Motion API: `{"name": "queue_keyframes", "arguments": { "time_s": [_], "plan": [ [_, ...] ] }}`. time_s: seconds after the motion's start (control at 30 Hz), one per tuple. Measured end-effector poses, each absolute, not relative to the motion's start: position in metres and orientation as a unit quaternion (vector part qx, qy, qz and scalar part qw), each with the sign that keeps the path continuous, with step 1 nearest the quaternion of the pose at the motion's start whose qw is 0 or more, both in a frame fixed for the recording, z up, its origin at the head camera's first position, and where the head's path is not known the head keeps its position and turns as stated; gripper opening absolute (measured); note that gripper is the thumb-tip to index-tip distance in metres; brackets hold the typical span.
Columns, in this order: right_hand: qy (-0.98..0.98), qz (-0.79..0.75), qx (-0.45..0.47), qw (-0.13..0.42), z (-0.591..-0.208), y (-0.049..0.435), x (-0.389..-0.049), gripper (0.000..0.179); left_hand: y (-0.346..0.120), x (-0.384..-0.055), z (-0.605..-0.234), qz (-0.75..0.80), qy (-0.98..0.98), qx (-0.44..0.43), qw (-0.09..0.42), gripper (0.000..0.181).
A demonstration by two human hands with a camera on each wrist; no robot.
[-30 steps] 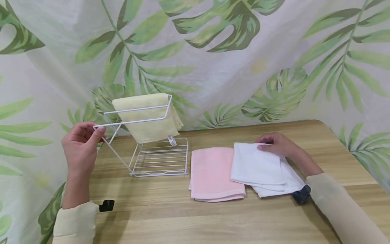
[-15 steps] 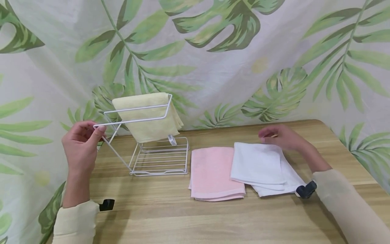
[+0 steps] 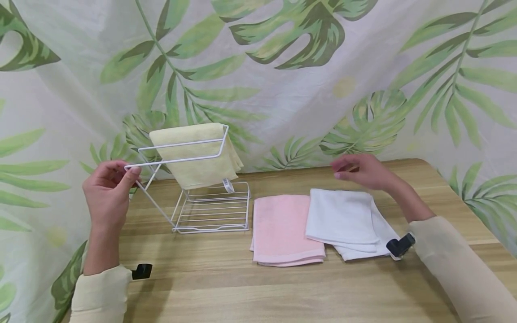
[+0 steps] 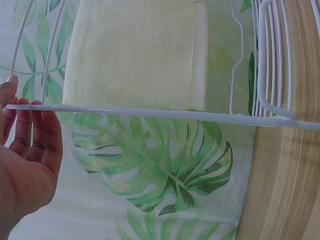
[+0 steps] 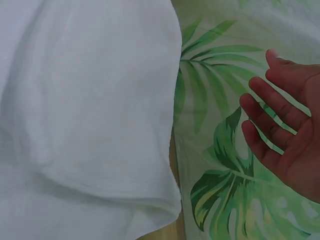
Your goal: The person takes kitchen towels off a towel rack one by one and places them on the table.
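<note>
My left hand (image 3: 108,190) pinches the upper left corner of a white wire rack (image 3: 177,160) between thumb and fingers; the left wrist view shows the fingers (image 4: 37,132) curled at the rack's bar. A folded pale yellow towel (image 3: 194,157) with a small tag hangs over the rack's rear rail. My right hand (image 3: 363,170) hovers just beyond the far edge of a folded white towel (image 3: 341,215), holding nothing. In the right wrist view its fingers (image 5: 272,112) are spread and slightly bent, apart from the white towel (image 5: 100,100).
A folded pink towel (image 3: 284,229) lies between the rack and the white towel, its right edge overlapped by the white one. All stand on a wooden table (image 3: 226,287). A leaf-patterned cloth (image 3: 282,89) hangs behind it.
My right hand has let go of the white towel's far edge and lifted up and away from it. My left hand keeps its grip on the rack, which has not moved.
</note>
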State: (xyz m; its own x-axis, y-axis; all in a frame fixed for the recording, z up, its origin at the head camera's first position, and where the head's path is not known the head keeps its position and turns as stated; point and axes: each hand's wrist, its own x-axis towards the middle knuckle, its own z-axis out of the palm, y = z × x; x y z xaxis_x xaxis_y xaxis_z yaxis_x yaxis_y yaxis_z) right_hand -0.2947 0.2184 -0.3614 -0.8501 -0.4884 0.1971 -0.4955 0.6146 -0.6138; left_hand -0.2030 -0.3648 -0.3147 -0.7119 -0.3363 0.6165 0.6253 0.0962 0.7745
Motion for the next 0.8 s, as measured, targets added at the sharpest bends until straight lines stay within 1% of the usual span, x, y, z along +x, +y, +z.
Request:
{"name": "queue_keyframes", "arguments": {
  "time_s": [0.33, 0.8],
  "plan": [
    [-0.885, 0.367, 0.287, 0.010, -0.331, 0.193, -0.295, 0.035, -0.367, -0.204, -0.317, -0.669, -0.637, -0.125, 0.362, 0.015],
    [-0.860, 0.399, 0.316, 0.035, -0.310, 0.155, -0.303, 0.035, -0.367, -0.205, -0.316, -0.675, -0.633, -0.129, 0.358, 0.015]
  ]
}}
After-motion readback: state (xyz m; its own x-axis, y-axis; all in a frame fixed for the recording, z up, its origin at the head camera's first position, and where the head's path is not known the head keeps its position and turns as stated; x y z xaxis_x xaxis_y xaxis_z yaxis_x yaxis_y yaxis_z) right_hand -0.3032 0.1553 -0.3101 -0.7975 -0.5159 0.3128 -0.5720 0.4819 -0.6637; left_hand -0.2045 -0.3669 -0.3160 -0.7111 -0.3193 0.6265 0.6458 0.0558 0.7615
